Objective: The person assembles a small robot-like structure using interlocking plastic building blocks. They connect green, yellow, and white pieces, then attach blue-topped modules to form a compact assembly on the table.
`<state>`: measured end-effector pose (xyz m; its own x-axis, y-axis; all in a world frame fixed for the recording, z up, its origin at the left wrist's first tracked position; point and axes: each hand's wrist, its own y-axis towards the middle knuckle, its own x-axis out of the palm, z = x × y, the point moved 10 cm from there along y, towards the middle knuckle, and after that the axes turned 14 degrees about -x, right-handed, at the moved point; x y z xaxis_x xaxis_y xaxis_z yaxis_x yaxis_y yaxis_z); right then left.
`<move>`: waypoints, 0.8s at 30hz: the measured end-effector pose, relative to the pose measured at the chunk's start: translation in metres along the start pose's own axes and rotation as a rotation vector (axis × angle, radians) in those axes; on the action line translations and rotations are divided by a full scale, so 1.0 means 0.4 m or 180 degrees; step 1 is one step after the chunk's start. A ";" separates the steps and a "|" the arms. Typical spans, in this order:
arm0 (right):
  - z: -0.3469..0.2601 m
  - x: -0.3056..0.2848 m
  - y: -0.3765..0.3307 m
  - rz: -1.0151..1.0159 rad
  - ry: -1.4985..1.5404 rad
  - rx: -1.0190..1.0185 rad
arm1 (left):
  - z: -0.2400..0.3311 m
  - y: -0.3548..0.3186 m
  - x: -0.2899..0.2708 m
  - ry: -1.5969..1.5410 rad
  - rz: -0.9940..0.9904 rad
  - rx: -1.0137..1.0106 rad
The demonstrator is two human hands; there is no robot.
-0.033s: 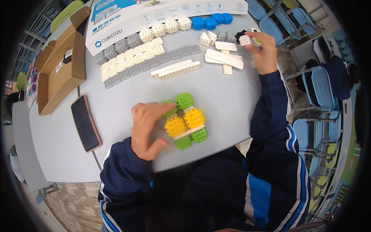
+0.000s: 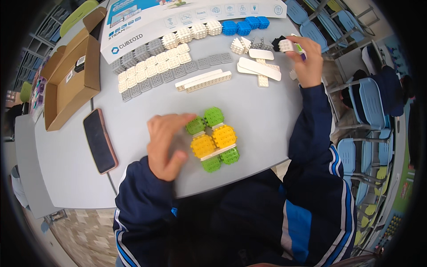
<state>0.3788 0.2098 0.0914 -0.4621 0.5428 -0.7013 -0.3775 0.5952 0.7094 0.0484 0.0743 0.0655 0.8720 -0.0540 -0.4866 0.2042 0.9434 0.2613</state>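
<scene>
Yellow and green studded blocks are joined with white strips into one assembly [image 2: 213, 141], lying near the table's front edge. Just left of it is my left hand [image 2: 164, 144], open, thumb and fingers apart, its index fingertip by the upper left green block [image 2: 195, 125]. At the far right my right hand [image 2: 307, 60] is closed on a white studded block [image 2: 286, 46]. Green and purple bits show by its fingers; what they belong to is partly hidden. A black piece [image 2: 276, 43] lies beside that block.
Rows of grey, white and blue blocks [image 2: 243, 28] line a large white box [image 2: 142, 31]. Flat tiles [image 2: 155, 66], long white strips [image 2: 204, 81] and rounded white plates [image 2: 259, 69] lie before them. On the left are a phone [image 2: 100, 141] and an open cardboard box [image 2: 71, 86].
My left hand has drawn slightly left, uncovering more of the upper left green block. My right hand and the white block have shifted a little to the right.
</scene>
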 end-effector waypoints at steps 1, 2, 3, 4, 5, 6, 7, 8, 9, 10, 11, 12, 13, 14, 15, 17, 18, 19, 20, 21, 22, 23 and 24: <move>-0.012 -0.021 0.010 0.0229 0.0138 0.0027 | -0.028 0.011 -0.024 0.0023 0.0341 -0.0124; -0.025 -0.042 0.020 0.0456 0.0272 0.0058 | -0.050 0.026 -0.054 0.0042 0.0679 -0.0243; -0.037 -0.065 0.021 0.0663 0.0379 0.0103 | -0.064 0.056 -0.062 0.0253 0.0725 -0.0342; -0.047 -0.074 0.030 0.0773 0.0540 0.0063 | -0.073 0.097 -0.074 0.0472 0.0804 -0.0430; -0.064 -0.077 0.036 0.0878 0.0758 0.0004 | -0.086 0.138 -0.083 0.0687 0.0881 -0.0517; -0.088 -0.076 0.040 0.0972 0.0988 -0.0037 | -0.087 0.176 -0.077 0.1035 0.0787 -0.0395; -0.108 -0.079 0.042 0.1072 0.1216 -0.0077 | -0.086 0.215 -0.071 0.1386 0.0689 -0.0267; -0.130 -0.078 0.045 0.1020 0.1224 -0.0198 | -0.085 0.251 -0.062 0.1735 0.0585 -0.0138; -0.152 -0.073 0.046 0.0945 0.1269 -0.0278 | -0.097 0.290 -0.046 0.1959 0.0461 -0.0109; -0.177 -0.067 0.047 0.0873 0.1330 -0.0352 | -0.106 0.323 -0.031 0.2197 0.0333 -0.0091; -0.200 -0.059 0.049 0.0803 0.1394 -0.0424 | -0.112 0.348 -0.017 0.2437 0.0203 -0.0074; -0.215 -0.049 0.047 0.0743 0.1524 -0.0449 | -0.129 0.370 0.000 0.2559 0.0008 -0.0204; -0.232 -0.046 0.047 0.0697 0.1639 -0.0497 | -0.134 0.388 0.013 0.2679 -0.0162 -0.0314; -0.246 -0.042 0.047 0.0651 0.1759 -0.0546 | -0.141 0.397 0.024 0.2804 -0.0331 -0.0428; -0.250 -0.034 0.042 0.0625 0.1847 -0.0545 | -0.144 0.403 0.033 0.2828 -0.0352 -0.0430; -0.256 -0.019 0.033 0.0579 0.2037 -0.0550 | -0.151 0.409 0.042 0.2887 -0.0386 -0.0443; -0.262 -0.012 0.029 0.0546 0.1983 -0.0610 | -0.150 0.406 0.047 0.2928 -0.0357 -0.0354; -0.266 -0.008 0.026 0.0538 0.1979 -0.0661 | -0.144 0.399 0.055 0.2929 -0.0338 -0.0274; -0.272 -0.005 0.022 0.0530 0.1977 -0.0713 | -0.134 0.389 0.063 0.2929 -0.0317 -0.0194; -0.280 -0.005 0.022 0.0523 0.1974 -0.0786 | -0.125 0.382 0.064 0.2927 -0.0276 -0.0116; -0.285 0.000 0.020 0.0464 0.1992 -0.0792 | -0.122 0.378 0.063 0.2927 -0.0239 -0.0083; -0.291 0.004 0.018 0.0405 0.2012 -0.0799 | -0.120 0.373 0.062 0.2928 -0.0201 -0.0050; -0.295 0.006 0.018 0.0338 0.2014 -0.0819 | -0.116 0.372 0.061 0.2911 -0.0150 -0.0007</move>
<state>0.2803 0.1457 0.1031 -0.8570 0.0938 -0.5068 -0.4465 0.3561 0.8209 0.0795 0.2284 0.0539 0.1703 0.1868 -0.9675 0.2290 0.9475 0.2232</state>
